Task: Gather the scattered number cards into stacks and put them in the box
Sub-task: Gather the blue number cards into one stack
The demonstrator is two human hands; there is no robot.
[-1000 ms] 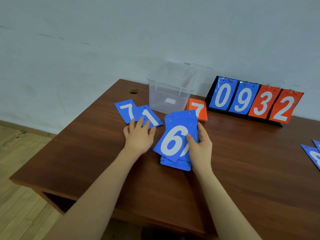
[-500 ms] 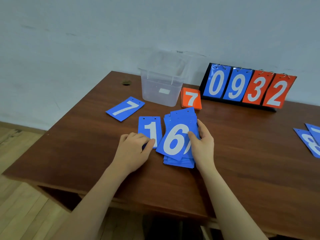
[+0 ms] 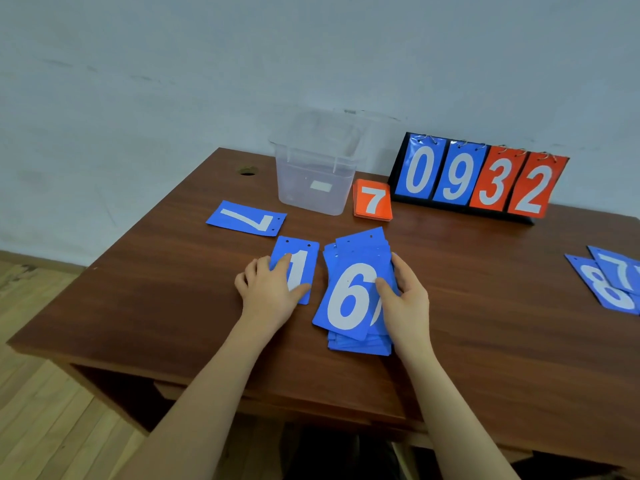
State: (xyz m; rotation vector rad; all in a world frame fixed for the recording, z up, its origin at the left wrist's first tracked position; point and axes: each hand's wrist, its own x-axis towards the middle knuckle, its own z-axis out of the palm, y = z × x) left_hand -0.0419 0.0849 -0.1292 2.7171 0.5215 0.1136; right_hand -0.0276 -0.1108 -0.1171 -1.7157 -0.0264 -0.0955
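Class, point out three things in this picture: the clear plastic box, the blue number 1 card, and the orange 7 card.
clear plastic box (image 3: 313, 188): head view, on its front wall.
blue number 1 card (image 3: 300, 252): head view, on the upper part, above the fingers.
orange 7 card (image 3: 372, 199): head view, on the white digit.

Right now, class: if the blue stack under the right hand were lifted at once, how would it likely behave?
The blue stack is already fanned unevenly, so cards would probably slide apart. They look thin and glossy, likely slippery and slightly flexible. The right hand grips only one edge, so squaring first seems wise.
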